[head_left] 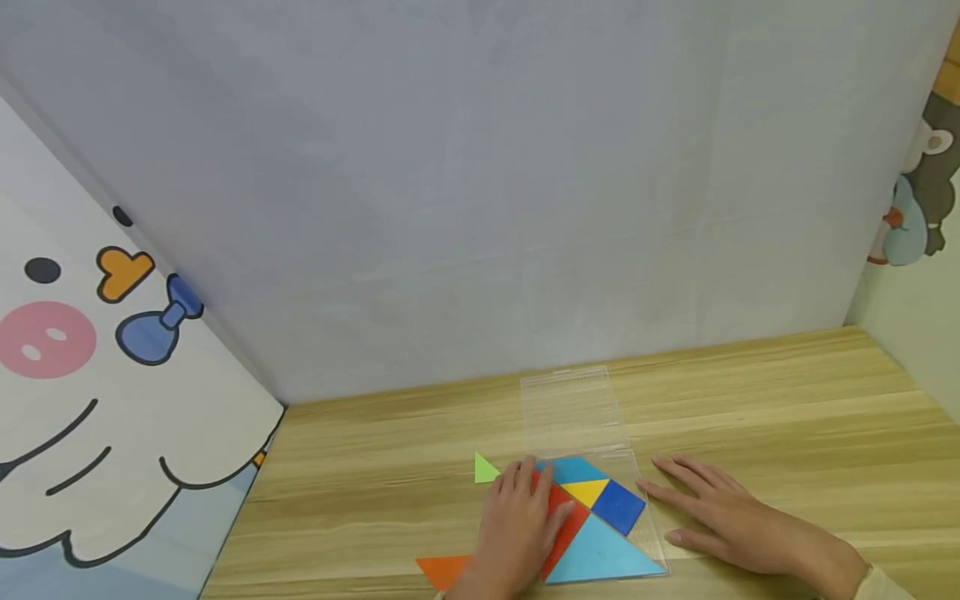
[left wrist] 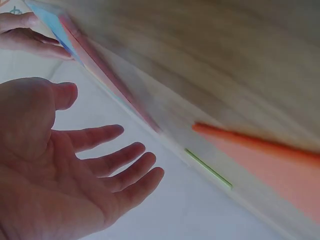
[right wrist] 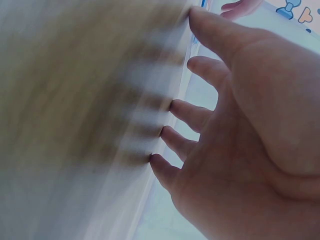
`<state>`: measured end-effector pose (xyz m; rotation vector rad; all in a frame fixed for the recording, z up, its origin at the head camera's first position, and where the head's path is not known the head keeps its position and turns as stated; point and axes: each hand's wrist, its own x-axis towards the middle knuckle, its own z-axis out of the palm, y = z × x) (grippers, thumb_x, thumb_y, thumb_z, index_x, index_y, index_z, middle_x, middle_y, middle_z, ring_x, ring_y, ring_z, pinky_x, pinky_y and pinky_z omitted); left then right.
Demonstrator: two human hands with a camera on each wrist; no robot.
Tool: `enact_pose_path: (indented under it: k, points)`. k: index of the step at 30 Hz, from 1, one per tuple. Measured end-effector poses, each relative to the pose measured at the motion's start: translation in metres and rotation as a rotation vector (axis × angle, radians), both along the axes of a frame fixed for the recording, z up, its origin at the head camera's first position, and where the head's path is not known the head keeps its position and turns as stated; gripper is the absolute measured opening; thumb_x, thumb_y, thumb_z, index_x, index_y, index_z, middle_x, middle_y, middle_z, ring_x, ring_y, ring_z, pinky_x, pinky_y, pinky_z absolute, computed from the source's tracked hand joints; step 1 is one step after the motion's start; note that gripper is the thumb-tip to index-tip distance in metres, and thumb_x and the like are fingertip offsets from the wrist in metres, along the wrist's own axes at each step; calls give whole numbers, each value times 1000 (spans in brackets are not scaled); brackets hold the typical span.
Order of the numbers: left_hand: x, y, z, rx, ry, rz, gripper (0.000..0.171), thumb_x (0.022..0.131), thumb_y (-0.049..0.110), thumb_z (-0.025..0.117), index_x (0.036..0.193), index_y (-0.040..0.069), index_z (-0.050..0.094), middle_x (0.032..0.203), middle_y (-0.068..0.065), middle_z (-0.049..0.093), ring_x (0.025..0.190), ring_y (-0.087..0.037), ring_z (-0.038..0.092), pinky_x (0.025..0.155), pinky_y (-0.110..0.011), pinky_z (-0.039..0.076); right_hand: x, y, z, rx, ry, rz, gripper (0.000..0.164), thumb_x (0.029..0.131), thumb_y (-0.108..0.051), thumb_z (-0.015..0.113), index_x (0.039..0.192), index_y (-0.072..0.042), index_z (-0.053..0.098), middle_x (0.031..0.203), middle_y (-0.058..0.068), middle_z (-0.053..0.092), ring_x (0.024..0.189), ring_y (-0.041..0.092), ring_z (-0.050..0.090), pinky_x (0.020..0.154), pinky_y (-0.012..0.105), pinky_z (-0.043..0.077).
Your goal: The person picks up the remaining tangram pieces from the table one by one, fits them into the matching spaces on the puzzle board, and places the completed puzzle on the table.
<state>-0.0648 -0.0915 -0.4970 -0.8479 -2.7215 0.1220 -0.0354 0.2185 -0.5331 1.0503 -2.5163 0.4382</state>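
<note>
Over the red piece [head_left: 567, 533] I hold my left hand [head_left: 516, 518], its fingers loosely extended and gripping nothing; in the left wrist view the palm appears raised off the pieces. Next to the red piece lie a large light blue triangle [head_left: 602, 557], a small yellow triangle [head_left: 587, 492], a dark blue square [head_left: 619, 507] and another light blue piece [head_left: 572, 469], fitted edge to edge on a clear plastic tray [head_left: 647, 533]. My right hand [head_left: 716, 517] is spread just right of the tray, fingertips at the wooden table, holding nothing. The left hand partly hides the red piece.
A small green triangle [head_left: 485, 470] lies left of the tray. Nearer me is an orange triangle [head_left: 442, 571], partly covered by my left forearm. Clear plastic [head_left: 576, 408] extends behind the pieces. A pale cloth wall [head_left: 480, 208] bounds the table's back.
</note>
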Motion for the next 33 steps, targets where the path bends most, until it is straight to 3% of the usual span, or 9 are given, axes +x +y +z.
enact_pose_path:
  k: [7,14,23,28,33]
  points:
    - [-8,-12,5,63,-60,55,51,105,42,58,140,4,58,132,-15,60,120,-30,58,98,-44,53,0,0,-1,-3,-10,7,60,97,-35,71,152,-20,52,151,15,49,153,6,7,119,17,-7]
    - [-15,-21,5,98,-72,92,50,104,39,59,137,2,58,131,-18,60,119,-37,60,98,-49,53,0,1,0,-8,-24,11,61,97,-33,71,154,-21,50,154,13,46,153,3,3,119,16,-8]
    - [-24,-32,-2,139,-9,111,50,103,37,61,132,-3,59,125,-21,63,114,-38,62,95,-49,54,0,1,0,-12,-27,10,62,97,-33,72,154,-22,49,155,11,45,153,2,2,119,16,-7]
    - [-28,-37,-4,104,16,157,53,102,40,62,131,-4,61,122,-21,64,112,-36,63,92,-46,56,0,1,0,-15,-28,14,62,97,-33,72,154,-21,50,154,12,46,153,0,0,119,16,-7]
    - [-29,-40,-4,85,31,184,56,99,41,67,126,-8,62,114,-19,63,104,-33,62,86,-43,57,1,0,1,-15,-40,11,62,97,-33,72,154,-22,50,152,15,48,153,5,7,118,16,-7]
